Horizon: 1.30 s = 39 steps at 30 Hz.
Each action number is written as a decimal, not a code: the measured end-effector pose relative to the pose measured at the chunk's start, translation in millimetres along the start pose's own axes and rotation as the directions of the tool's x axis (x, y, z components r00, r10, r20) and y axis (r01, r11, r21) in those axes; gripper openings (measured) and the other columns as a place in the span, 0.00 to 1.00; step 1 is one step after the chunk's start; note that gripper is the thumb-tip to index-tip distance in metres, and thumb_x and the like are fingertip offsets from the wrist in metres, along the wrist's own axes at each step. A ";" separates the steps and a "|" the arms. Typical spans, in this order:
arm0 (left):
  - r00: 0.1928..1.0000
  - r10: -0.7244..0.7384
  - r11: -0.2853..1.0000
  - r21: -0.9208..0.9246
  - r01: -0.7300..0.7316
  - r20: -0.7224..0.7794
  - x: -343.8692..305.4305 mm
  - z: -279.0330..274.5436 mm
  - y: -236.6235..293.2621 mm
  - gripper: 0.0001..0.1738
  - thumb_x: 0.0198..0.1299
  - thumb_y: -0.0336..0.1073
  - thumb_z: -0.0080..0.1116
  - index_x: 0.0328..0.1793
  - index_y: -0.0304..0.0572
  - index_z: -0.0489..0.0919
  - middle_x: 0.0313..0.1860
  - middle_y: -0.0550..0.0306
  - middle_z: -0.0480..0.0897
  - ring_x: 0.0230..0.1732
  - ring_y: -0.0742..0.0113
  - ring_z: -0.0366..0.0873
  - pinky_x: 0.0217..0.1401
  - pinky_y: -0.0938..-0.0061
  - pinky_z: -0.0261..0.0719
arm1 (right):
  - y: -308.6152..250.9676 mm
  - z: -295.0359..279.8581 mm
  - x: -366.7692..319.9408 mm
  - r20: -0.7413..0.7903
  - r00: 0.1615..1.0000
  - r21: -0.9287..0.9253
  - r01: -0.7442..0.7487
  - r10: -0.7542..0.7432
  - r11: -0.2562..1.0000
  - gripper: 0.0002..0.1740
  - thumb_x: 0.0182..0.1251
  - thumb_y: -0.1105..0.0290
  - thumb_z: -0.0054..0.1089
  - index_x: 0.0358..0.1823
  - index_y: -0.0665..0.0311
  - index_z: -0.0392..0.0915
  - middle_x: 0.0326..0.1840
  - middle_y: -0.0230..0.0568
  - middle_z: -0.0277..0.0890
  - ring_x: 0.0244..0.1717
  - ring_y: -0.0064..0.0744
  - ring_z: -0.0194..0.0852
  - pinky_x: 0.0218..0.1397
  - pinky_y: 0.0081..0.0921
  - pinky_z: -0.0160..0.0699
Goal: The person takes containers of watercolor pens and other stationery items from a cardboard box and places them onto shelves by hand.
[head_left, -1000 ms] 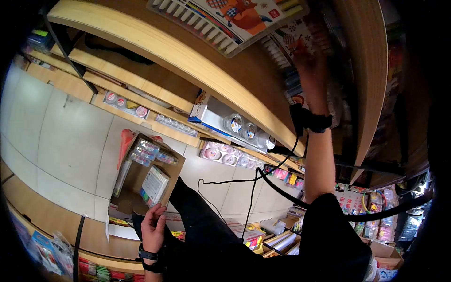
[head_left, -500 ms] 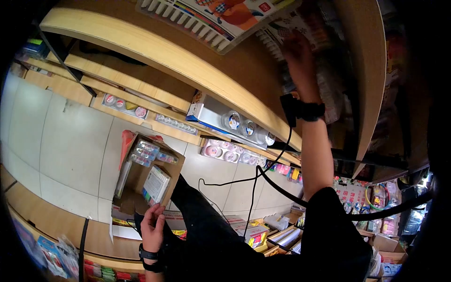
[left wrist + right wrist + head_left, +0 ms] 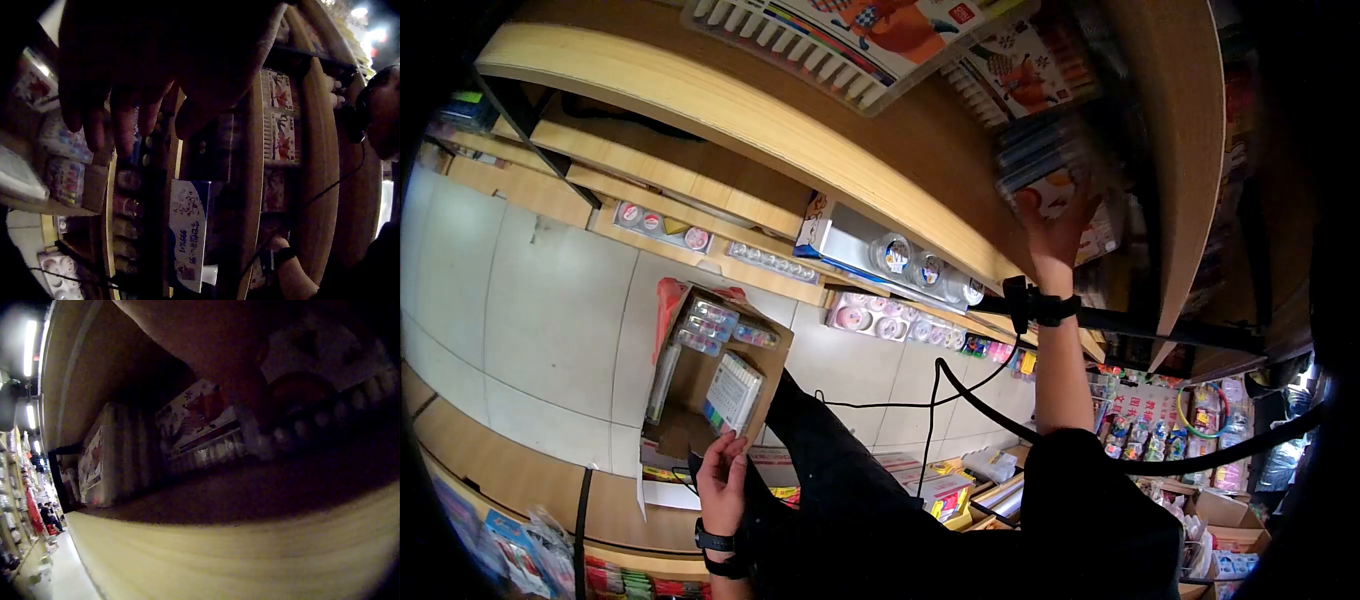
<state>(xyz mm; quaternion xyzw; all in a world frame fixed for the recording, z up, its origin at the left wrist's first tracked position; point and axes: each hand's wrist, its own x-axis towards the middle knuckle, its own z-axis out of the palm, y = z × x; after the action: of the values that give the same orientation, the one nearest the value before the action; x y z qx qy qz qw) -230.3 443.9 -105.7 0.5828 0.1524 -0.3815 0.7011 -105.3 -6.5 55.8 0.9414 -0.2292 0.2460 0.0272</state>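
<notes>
My left hand (image 3: pixel 723 490) is at the near corner of an open cardboard box (image 3: pixel 772 375), fingertips right at its rim. In the left wrist view its fingers (image 3: pixel 125 128) hang loosely, with nothing between them and the thumb. Inside the box lie a white-and-coloured marker set (image 3: pixel 732 395) and several small clear packs (image 3: pixel 710 322). On the shelf, my right hand (image 3: pixel 1055 240) reaches over a marker pack with a fox picture (image 3: pixel 1055 192), thumb and fingers spread about its near end. Shadow hides those fingertips; I cannot tell whether they grip.
A larger fox-picture marker set (image 3: pixel 870 40) and another behind it (image 3: pixel 1025 75) lie on the wooden shelf (image 3: pixel 700 85). Below, a tray of clear tubs (image 3: pixel 895 255) stands on a lower shelf. A black cable (image 3: pixel 970 400) hangs from my right wrist across the aisle.
My right hand has come back from the farther marker sets toward the nearer fox-picture pack, uncovering the set behind. My left hand stays at the box corner.
</notes>
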 end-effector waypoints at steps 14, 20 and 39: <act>1.000 0.021 1.000 -0.014 -0.021 0.023 3.2 6.3 3.2 0.19 0.60 0.27 0.50 0.58 0.32 0.68 0.49 0.49 0.78 0.52 0.66 0.73 0.58 0.75 0.66 | 73.1 -0.8 -16.4 -0.078 0.968 0.400 -0.189 0.238 0.897 0.51 0.44 0.68 0.72 0.68 0.60 0.46 0.66 0.53 0.50 0.66 0.47 0.47 0.63 0.43 0.56; 1.000 -0.019 1.000 -0.007 0.019 0.002 4.2 -0.6 -8.3 0.20 0.60 0.27 0.50 0.58 0.31 0.68 0.49 0.49 0.78 0.52 0.66 0.73 0.58 0.75 0.65 | 97.0 -3.8 -51.6 0.122 0.867 0.304 -0.496 0.483 0.813 0.52 0.44 0.73 0.70 0.68 0.61 0.43 0.63 0.45 0.58 0.60 0.40 0.59 0.61 0.32 0.60; 0.997 -0.019 1.000 0.012 0.020 -0.077 15.8 -13.3 -37.4 0.20 0.60 0.29 0.50 0.59 0.33 0.67 0.47 0.52 0.77 0.48 0.68 0.74 0.53 0.78 0.70 | 55.5 -11.1 -71.0 0.008 0.919 0.430 -0.360 0.395 0.828 0.40 0.47 0.74 0.67 0.63 0.68 0.57 0.63 0.39 0.60 0.63 0.39 0.54 0.66 0.31 0.52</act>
<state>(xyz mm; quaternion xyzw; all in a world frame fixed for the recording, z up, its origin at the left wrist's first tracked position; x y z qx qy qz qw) -243.4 449.6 -146.0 0.5999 0.1824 -0.3668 0.6872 -189.9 -24.5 28.4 0.8498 -0.3507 0.3280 -0.2173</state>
